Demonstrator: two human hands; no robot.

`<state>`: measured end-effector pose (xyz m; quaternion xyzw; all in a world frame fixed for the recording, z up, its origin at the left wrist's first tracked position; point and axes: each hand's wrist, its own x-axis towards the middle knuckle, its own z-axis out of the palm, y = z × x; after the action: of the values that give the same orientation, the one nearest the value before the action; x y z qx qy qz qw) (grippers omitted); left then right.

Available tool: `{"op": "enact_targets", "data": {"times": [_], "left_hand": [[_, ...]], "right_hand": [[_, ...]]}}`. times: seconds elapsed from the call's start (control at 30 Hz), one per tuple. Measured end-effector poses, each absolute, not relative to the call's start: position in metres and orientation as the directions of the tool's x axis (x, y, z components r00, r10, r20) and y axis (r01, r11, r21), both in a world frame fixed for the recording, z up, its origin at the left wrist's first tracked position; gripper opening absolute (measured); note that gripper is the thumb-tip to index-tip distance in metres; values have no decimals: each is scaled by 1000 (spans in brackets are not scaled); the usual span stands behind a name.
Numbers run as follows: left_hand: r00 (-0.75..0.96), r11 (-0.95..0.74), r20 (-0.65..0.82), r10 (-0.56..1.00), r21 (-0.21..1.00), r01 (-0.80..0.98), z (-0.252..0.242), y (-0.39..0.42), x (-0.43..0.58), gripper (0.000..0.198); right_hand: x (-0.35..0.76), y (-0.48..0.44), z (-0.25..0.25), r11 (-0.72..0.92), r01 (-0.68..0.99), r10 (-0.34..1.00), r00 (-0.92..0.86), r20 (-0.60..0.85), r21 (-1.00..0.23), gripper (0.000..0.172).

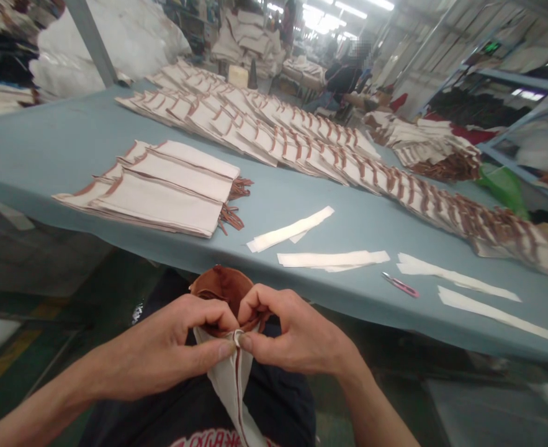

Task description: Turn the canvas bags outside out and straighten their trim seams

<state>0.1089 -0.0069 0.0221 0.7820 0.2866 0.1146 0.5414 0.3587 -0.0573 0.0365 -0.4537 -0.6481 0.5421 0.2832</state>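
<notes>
Just in front of my body, a cream fabric piece with brown lining and brown edging (229,375) hangs from both hands. My left hand (180,344) pinches its upper edge between thumb and fingers. From the other side, my right hand (285,332) pinches the same edge, the two thumbs almost meeting at the brown-edged seam. Above the fingers, the brown lining (220,285) bulges open. The lower end of the piece hangs down over my dark clothing. What lies under the fingertips is hidden.
A blue-green table (162,248) carries a stack of cream pieces with brown ties (162,192). Behind lie long overlapping rows of similar pieces (301,149). Cream strips (334,259) and pink-handled thread snips (400,285) lie near the front edge. A person (345,77) sits farther back.
</notes>
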Motion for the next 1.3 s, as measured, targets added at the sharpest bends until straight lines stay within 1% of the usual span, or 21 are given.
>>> {"op": "enact_targets", "data": {"times": [0.1, 0.2, 0.33, 0.5, 0.6, 0.73, 0.8, 0.9, 1.03, 1.17, 1.3], "left_hand": [[816, -170, -186, 548, 930, 327, 16, -7, 105, 29], [802, -118, -192, 566, 944, 309, 15, -8, 105, 31], [770, -61, -213, 601, 949, 310, 18, -10, 111, 35], [769, -54, -236, 594, 942, 331, 21, -10, 114, 33], [767, -60, -234, 598, 941, 334, 20, -11, 113, 35], [764, -41, -245, 596, 942, 334, 20, -11, 111, 35], [767, -37, -257, 588, 939, 343, 21, -11, 109, 37], [758, -44, -290, 584, 921, 387, 24, -11, 106, 41], [740, -45, -317, 593, 905, 424, 27, -12, 106, 44], [710, -14, -310, 633, 912, 411, 25, -14, 110, 43], [704, 7, -319, 635, 913, 408, 23, -15, 112, 39]], "right_hand": [[359, -57, 32, 9, 266, 894, -434, -111, -964, 17], [359, -58, 30, 28, 270, 898, -430, -94, -962, 16], [358, -61, 33, 82, 335, 915, -399, -63, -938, 16], [356, -66, 33, 201, 408, 924, -380, 35, -890, 6], [354, -68, 32, 265, 422, 921, -376, 99, -867, 5], [354, -71, 35, 373, 483, 902, -390, 186, -793, 5], [354, -72, 38, 406, 505, 890, -409, 202, -762, 6], [353, -71, 38, 389, 505, 891, -420, 174, -770, 9], [350, -68, 33, 280, 462, 915, -394, 88, -841, 11], [347, -65, 26, 190, 411, 921, -390, 17, -892, 12], [348, -65, 24, 168, 373, 921, -390, 11, -913, 11]]}}
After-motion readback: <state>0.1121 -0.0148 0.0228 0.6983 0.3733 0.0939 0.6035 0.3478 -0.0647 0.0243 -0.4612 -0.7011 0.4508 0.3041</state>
